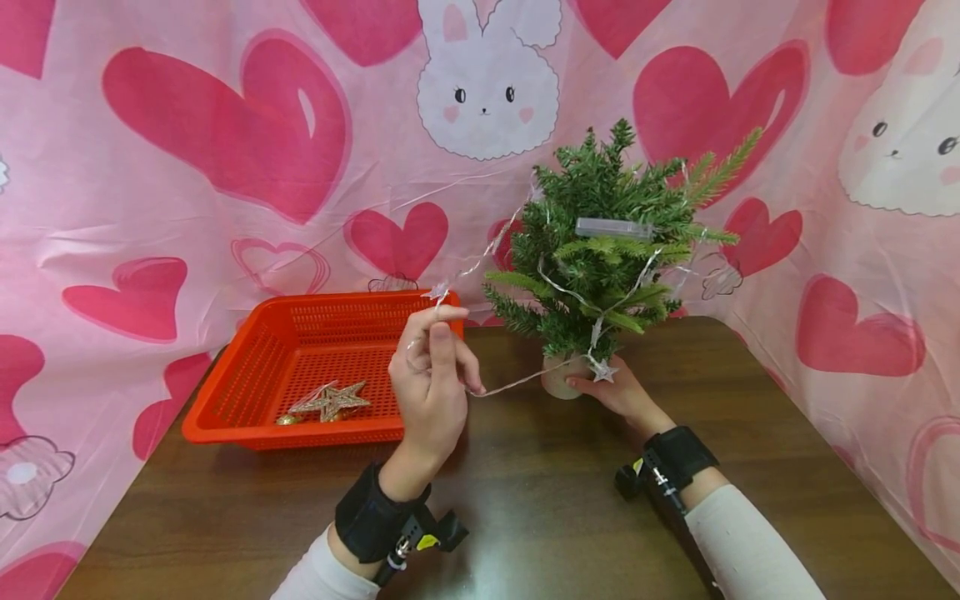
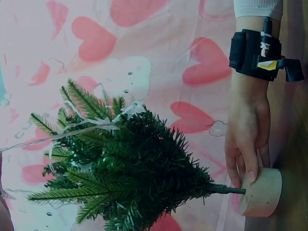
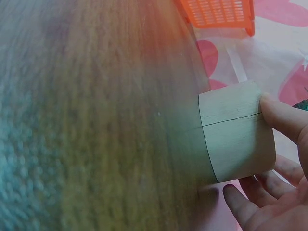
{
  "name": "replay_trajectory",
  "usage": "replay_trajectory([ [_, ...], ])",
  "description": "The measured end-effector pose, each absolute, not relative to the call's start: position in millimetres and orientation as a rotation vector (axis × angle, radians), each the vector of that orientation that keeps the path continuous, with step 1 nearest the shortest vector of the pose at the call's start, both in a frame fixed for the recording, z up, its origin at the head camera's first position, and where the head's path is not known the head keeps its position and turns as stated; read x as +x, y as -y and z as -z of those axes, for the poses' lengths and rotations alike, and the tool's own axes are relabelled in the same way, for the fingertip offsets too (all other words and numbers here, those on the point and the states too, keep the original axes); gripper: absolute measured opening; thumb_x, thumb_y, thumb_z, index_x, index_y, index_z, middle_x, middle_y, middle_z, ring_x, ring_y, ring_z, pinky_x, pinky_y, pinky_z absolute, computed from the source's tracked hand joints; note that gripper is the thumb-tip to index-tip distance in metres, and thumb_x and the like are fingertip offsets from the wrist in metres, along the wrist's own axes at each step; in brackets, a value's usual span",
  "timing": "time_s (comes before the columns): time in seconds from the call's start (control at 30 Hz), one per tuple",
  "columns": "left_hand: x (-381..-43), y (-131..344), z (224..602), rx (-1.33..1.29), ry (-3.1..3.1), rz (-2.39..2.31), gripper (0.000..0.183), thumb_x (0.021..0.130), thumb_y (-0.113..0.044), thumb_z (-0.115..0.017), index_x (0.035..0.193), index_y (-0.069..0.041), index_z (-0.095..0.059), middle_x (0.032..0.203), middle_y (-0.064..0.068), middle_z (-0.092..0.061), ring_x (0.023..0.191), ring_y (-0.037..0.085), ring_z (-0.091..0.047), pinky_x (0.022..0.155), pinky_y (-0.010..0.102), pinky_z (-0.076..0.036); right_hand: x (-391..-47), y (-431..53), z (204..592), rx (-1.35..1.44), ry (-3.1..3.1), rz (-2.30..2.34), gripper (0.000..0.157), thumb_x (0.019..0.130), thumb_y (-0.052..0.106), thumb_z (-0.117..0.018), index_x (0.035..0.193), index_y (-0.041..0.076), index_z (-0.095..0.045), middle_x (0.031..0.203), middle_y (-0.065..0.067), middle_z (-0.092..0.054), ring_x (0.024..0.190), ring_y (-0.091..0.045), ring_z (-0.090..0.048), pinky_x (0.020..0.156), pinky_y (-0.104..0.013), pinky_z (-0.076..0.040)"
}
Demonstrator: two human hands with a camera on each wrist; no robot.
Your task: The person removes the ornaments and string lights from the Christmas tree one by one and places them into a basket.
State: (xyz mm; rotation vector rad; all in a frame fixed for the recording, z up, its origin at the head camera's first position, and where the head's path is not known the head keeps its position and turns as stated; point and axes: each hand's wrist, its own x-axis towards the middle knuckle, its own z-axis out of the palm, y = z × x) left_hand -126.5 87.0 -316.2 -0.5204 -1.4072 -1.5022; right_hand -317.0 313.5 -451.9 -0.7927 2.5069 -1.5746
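Note:
A small artificial Christmas tree (image 1: pixel 600 208) stands upright on a pale round wooden base (image 3: pixel 236 134). My right hand (image 1: pixel 618 392) grips that base, with the thumb on its top edge in the right wrist view. My left hand (image 1: pixel 431 387) is raised to the left of the tree and pinches a clear string of lights (image 1: pixel 517 383). One stretch of wire runs from the left hand up to the treetop, another down toward the base. Star-shaped lights hang along it, one star (image 1: pixel 603 370) near the right hand. A clear plastic battery box (image 1: pixel 613 228) sits among the branches.
An orange plastic basket (image 1: pixel 225 375) stands at the left of the wooden table (image 1: pixel 525 500), partly behind the left hand. Inside are a gold glitter star (image 1: pixel 330 402) and small gold ornaments (image 1: pixel 287 420). A pink heart-patterned cloth (image 1: pixel 180 250) hangs close behind the table.

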Motion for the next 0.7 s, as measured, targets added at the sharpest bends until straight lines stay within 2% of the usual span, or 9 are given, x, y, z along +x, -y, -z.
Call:
replay_trajectory([
  [0.17, -122.0, -88.6, 315.1, -0.547, 1.487, 1.475, 0.032, 0.107, -0.019, -0.04, 0.109, 0.011, -0.05, 0.051, 0.013, -0.048, 0.037, 0.012, -0.046, 0.036, 0.025, -0.045, -313.2, -311.3, 447.1, -0.807, -2.539, 1.553, 0.035, 0.087, 0.012, -0.076, 0.116, -0.002, -0.063, 0.105, -0.014, -0.064, 0.087, -0.011, -0.052, 0.08, -0.026, -0.043],
  [0.3, -120.9, -86.8, 315.9, -0.464, 1.639, 1.45, 0.018, 0.103, -0.011, -0.051, 0.111, 0.005, -0.052, 0.051, 0.008, -0.043, 0.04, 0.008, -0.04, 0.037, 0.021, -0.038, -302.5, -308.9, 433.0, -0.856, -2.541, 1.537, 0.026, 0.087, 0.006, -0.074, 0.108, -0.005, -0.063, 0.097, -0.016, -0.064, 0.083, -0.013, -0.052, 0.076, -0.026, -0.042],
  [0.4, -121.8, -84.0, 317.3, -0.354, 1.814, 1.408, 0.017, 0.099, -0.012, -0.059, 0.112, -0.002, -0.056, 0.051, 0.003, -0.04, 0.043, 0.006, -0.034, 0.04, 0.023, -0.029, -298.7, -308.7, 428.2, -0.874, -2.537, 1.538, 0.024, 0.087, 0.004, -0.073, 0.107, -0.007, -0.063, 0.097, -0.021, -0.065, 0.084, -0.017, -0.055, 0.076, -0.025, -0.043],
  [0.47, -122.5, -82.4, 318.1, -0.294, 1.902, 1.383, 0.018, 0.099, -0.016, -0.058, 0.113, -0.006, -0.056, 0.052, 0.001, -0.04, 0.044, 0.006, -0.033, 0.041, 0.025, -0.027, -302.3, -309.5, 432.8, -0.88, -2.534, 1.536, 0.025, 0.088, 0.005, -0.072, 0.108, -0.006, -0.063, 0.1, -0.022, -0.066, 0.086, -0.018, -0.056, 0.076, -0.024, -0.043],
  [0.57, -122.6, -81.3, 318.8, -0.262, 1.918, 1.413, 0.024, 0.104, -0.02, -0.051, 0.125, -0.01, -0.053, 0.053, 0.003, -0.043, 0.042, 0.009, -0.036, 0.039, 0.026, -0.031, -309.1, -311.0, 442.1, -0.872, -2.539, 1.529, 0.031, 0.088, 0.009, -0.073, 0.114, -0.003, -0.063, 0.107, -0.021, -0.067, 0.09, -0.015, -0.057, 0.079, -0.023, -0.043],
  [0.7, -122.8, -81.2, 319.3, -0.298, 1.816, 1.453, 0.034, 0.106, -0.02, -0.042, 0.139, -0.015, -0.048, 0.054, 0.008, -0.047, 0.041, 0.011, -0.043, 0.039, 0.026, -0.042, -312.9, -312.6, 449.1, -0.801, -2.516, 1.557, 0.046, 0.087, 0.016, -0.076, 0.126, 0.002, -0.058, 0.118, -0.017, -0.065, 0.095, -0.011, -0.053, 0.083, -0.024, -0.043],
])
